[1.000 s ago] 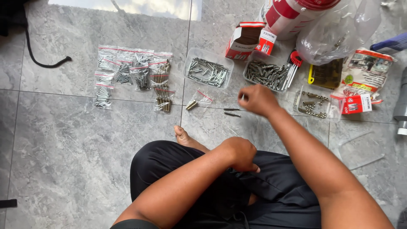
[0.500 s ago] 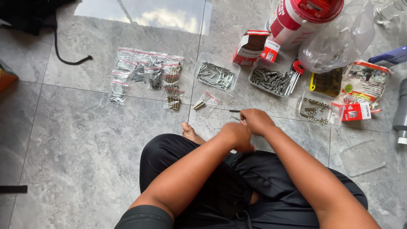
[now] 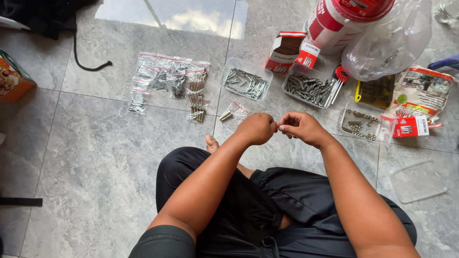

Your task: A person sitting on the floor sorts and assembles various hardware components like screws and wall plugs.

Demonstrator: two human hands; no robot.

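We sit cross-legged on the grey tiled floor [image 3: 86, 157], and everything is spread in an arc across the upper half of the frame, within arm's reach of the lap.

Largest, at the upper right, a red-and-white tub [image 3: 342, 19] lies cut off by the top edge, with a crumpled clear plastic bag [image 3: 392, 43] beside it; we cannot tell what the bag holds. Below these, near the right edge, lies a printed packet [image 3: 423, 91] with a red-and-white label, and a dark flat case with a yellow edge [image 3: 375, 91] just left of it.

Across the middle, three clear trays keep the hardware sorted by kind: a tray of long screws [image 3: 246, 83], a tray of grey plugs [image 3: 310, 89], and a tray with a few small fittings [image 3: 363, 123]. An opened red-and-white carton [image 3: 286, 50] stands above the first two. At the upper left centre, a cluster of small zip bags [image 3: 167, 81] holds counted batches of screws, laid flat side by side. One more small bag [image 3: 233, 111] lies just above our hands.

The left hand [image 3: 258, 128] is clenched into a fist, knuckles up; whatever is inside is hidden. The right hand [image 3: 300, 127] pinches its fingertips together right against the left fist, in the centre of the frame. We judge some small piece, likely a screw, is passing between them, but it is too small and too covered to make out.

An orange box [image 3: 14, 79] is cut off at the left edge, and a black cord [image 3: 88, 64] trails from the upper left.
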